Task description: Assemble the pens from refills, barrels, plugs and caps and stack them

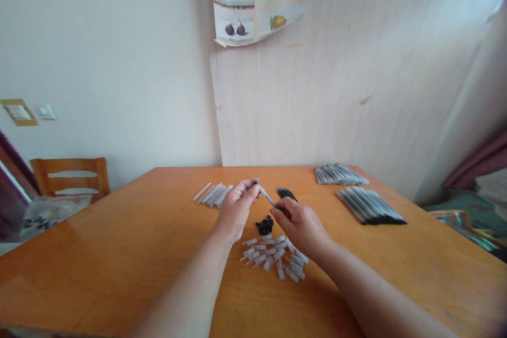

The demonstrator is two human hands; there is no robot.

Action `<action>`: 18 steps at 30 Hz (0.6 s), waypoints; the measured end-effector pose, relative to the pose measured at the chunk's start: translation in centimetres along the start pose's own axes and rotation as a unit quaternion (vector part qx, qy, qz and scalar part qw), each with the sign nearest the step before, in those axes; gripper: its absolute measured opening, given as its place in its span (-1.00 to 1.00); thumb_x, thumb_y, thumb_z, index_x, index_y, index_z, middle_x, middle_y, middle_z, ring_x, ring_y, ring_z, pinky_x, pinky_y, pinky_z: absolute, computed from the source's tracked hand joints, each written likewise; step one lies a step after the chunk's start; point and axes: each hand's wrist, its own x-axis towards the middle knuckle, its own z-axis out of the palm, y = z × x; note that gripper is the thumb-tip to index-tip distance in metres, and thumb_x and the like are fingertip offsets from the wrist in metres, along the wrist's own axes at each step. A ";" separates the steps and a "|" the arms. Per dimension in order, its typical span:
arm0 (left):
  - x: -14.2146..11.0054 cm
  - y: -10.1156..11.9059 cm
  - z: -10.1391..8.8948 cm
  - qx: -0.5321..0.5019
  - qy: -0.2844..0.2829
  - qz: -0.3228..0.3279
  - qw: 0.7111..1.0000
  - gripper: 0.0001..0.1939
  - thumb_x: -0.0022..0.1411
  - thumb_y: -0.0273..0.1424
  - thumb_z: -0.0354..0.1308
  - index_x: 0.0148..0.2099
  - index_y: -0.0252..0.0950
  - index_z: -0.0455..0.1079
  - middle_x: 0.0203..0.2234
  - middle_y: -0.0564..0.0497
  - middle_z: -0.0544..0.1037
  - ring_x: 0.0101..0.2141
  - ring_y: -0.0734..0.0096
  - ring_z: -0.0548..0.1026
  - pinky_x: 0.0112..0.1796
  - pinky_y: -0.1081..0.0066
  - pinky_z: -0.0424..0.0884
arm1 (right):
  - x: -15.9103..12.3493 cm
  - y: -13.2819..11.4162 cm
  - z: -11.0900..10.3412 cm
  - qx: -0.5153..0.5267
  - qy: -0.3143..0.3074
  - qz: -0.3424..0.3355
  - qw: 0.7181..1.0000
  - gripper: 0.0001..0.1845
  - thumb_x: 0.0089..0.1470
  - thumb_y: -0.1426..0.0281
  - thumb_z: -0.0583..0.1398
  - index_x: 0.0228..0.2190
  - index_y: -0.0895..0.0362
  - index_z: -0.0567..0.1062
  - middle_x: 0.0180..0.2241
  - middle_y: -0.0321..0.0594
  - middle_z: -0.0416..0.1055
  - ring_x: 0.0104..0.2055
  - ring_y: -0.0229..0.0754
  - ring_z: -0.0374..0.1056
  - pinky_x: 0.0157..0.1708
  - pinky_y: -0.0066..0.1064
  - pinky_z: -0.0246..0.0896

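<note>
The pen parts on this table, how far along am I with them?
Looks done: the far bundle and near bundle at right, laid in rows. In hand: one slim tube, between left hand and right hand. Apparently left: pale tubes, dark rods, small black pieces and whitish pieces, all still loose. I can't give a count.

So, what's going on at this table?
A person's left hand and right hand hold a slim, pale tube between them, above an orange-brown wooden table. Nearer the person lie a small heap of black pieces and a scatter of short whitish pieces. Whitish tubes lie to the left, and two rows of slim grey sticks to the right.
</note>
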 end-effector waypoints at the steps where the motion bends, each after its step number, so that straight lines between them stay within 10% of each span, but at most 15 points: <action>1: -0.1 0.0 0.1 0.016 -0.005 0.010 1.000 -0.61 0.12 -0.25 0.26 -0.03 -0.31 0.43 -0.27 -0.05 0.55 -0.28 0.45 0.47 -0.17 0.41 0.32 | 0.0 -0.1 0.0 -0.001 0.000 -0.002 1.000 -0.74 0.19 0.20 0.08 -0.37 0.07 0.46 -0.50 -0.29 0.43 -0.49 -0.27 0.28 -0.50 -0.48 -0.04; 18: -1.4 0.3 1.2 0.197 0.010 0.135 0.971 -0.64 0.29 -0.20 0.07 0.07 -0.24 0.27 -0.29 -0.08 0.56 -0.22 0.34 0.51 -0.11 0.34 0.38 | -0.4 -1.0 -0.4 0.054 -0.016 -0.048 0.997 -0.71 0.25 0.25 0.00 -0.41 0.11 0.39 -0.54 -0.30 0.36 -0.49 -0.27 0.27 -0.47 -0.47 0.00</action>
